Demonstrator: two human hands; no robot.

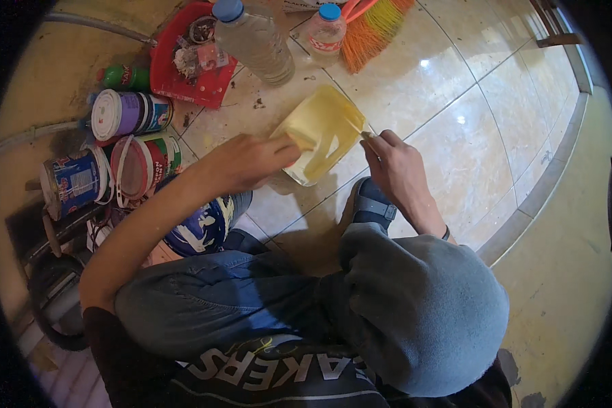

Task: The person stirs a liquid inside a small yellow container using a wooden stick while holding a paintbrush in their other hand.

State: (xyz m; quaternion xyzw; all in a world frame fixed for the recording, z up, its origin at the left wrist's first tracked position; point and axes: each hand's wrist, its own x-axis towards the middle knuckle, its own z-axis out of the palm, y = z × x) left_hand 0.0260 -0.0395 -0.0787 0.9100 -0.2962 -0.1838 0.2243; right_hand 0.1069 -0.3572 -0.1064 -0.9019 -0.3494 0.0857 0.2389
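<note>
On the tiled floor before me is a pale tray (328, 109) smeared inside with yellow paint. My left hand (255, 162) is closed at its left edge, around something yellowish that I cannot make out. At the tray's right corner my right hand (396, 166) pinches a thin, light stick (352, 124) that slants in over the paint. Whether the right fingers also touch the tray's rim cannot be seen.
Beyond the tray stand a large clear bottle (258, 51), a smaller bottle (325, 34) and an orange broom (374, 34). A red dustpan (214, 95) holds rubbish. Several paint tubs, including a purple-banded one (130, 114), line the left wall. My shoe (374, 207) is near the tray.
</note>
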